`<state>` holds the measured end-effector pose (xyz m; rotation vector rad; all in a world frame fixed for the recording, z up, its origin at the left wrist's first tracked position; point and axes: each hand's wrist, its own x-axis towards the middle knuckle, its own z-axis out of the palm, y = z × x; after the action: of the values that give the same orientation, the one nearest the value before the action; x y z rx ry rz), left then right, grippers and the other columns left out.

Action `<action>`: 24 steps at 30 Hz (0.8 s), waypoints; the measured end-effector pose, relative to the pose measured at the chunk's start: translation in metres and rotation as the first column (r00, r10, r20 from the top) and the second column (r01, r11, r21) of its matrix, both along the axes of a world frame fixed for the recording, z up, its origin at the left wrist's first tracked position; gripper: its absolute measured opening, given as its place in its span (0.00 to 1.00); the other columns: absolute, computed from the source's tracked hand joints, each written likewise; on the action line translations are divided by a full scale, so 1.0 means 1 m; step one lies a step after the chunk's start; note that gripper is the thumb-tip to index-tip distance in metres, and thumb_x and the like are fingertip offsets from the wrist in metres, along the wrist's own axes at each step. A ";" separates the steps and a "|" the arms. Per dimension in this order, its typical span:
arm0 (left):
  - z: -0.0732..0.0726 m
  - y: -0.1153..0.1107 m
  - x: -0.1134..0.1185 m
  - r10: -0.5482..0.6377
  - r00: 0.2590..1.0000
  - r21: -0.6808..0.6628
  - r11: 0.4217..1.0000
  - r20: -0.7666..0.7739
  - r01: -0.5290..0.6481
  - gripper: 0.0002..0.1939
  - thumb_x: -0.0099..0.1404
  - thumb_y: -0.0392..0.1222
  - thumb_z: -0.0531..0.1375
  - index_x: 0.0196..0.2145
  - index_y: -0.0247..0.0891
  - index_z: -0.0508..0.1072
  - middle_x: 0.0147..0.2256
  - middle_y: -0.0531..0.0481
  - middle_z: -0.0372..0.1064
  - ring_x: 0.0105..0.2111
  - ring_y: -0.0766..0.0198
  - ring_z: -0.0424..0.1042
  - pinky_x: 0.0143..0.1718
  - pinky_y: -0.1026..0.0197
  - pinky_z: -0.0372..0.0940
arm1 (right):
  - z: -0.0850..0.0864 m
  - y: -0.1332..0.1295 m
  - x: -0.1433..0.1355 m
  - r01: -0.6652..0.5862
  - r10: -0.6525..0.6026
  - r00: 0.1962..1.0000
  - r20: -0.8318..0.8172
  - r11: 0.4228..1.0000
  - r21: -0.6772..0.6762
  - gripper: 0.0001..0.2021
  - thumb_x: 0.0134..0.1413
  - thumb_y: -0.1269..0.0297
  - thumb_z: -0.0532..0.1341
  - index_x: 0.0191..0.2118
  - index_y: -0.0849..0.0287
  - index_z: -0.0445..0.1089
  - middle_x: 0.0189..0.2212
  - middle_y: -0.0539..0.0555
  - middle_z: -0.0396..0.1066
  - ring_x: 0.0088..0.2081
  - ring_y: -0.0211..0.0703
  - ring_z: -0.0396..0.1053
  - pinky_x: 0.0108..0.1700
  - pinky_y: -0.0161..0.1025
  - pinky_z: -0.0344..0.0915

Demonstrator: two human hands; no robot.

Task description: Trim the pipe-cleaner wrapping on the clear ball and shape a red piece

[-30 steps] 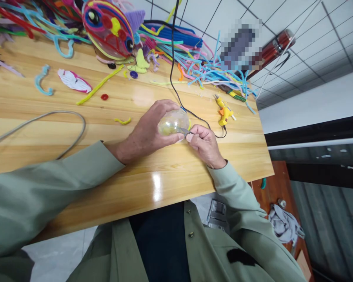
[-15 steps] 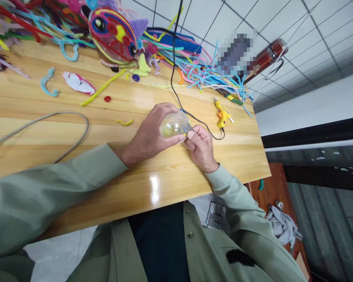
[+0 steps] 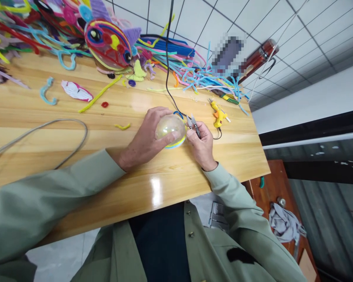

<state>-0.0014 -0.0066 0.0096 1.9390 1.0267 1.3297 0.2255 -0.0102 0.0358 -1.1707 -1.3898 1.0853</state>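
A clear, rounded plastic shell (image 3: 170, 124) sits in the grasp of my left hand (image 3: 144, 139), whose fingers curve over its far side while the thumb lies across its front. Yellow and light blue trim lines its lower edge, and a dark blue loop shows at its back. My right hand (image 3: 204, 147) is closed on small scissors (image 3: 195, 125), their two blades apart and pointing away from me. The blades are just right of the shell; whether they touch it I cannot tell. A black cord passes behind them.
A yellow glue gun (image 3: 219, 114) lies right of my hands. Behind stand a colourful fish-like craft piece (image 3: 108, 43) and piles of pipe cleaners (image 3: 191, 72). A red flask (image 3: 260, 58) is at the back right. A grey cable (image 3: 82, 123) loops at the left.
The shell has turned, so its yellow and blue edge now shows at the bottom. My right hand has drawn slightly away from it, and the scissor blades have spread.
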 end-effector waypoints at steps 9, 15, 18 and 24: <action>0.001 0.005 -0.003 -0.069 0.998 -0.085 0.994 -0.006 0.068 0.34 0.78 0.63 0.66 0.72 0.44 0.67 0.68 0.38 0.71 0.70 0.42 0.72 0.75 0.37 0.68 | -0.001 0.004 0.000 0.008 -0.008 1.000 0.022 1.000 0.004 0.28 0.54 0.34 0.79 0.45 0.51 0.76 0.38 0.47 0.75 0.38 0.41 0.69 0.47 0.43 0.73; -0.006 0.009 -0.001 -0.059 0.998 -0.013 0.998 -0.022 0.058 0.45 0.65 0.55 0.78 0.72 0.44 0.65 0.68 0.37 0.69 0.70 0.38 0.71 0.75 0.36 0.67 | 0.000 0.003 -0.001 0.010 -0.010 1.000 0.020 1.000 -0.005 0.28 0.55 0.33 0.78 0.45 0.51 0.77 0.35 0.46 0.72 0.35 0.40 0.66 0.43 0.42 0.72; -0.009 0.010 -0.001 -0.043 0.997 0.006 0.999 -0.070 0.044 0.48 0.62 0.53 0.80 0.73 0.44 0.64 0.68 0.37 0.68 0.71 0.37 0.70 0.76 0.34 0.67 | -0.001 0.004 0.000 0.015 -0.015 1.000 0.023 1.000 -0.002 0.29 0.55 0.31 0.77 0.46 0.50 0.77 0.34 0.46 0.70 0.33 0.40 0.64 0.40 0.42 0.71; -0.011 0.008 -0.003 -0.060 0.993 -0.017 0.998 -0.102 0.059 0.58 0.59 0.58 0.82 0.77 0.45 0.60 0.72 0.35 0.66 0.73 0.35 0.68 0.78 0.34 0.65 | -0.007 0.010 0.026 0.140 -0.149 0.982 0.112 0.987 0.079 0.31 0.71 0.25 0.60 0.46 0.51 0.80 0.24 0.45 0.57 0.26 0.41 0.56 0.32 0.43 0.64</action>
<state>-0.0041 0.0018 -0.0013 2.0293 1.0150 1.1987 0.2512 -0.0005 0.0287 -1.2800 -1.3985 0.8696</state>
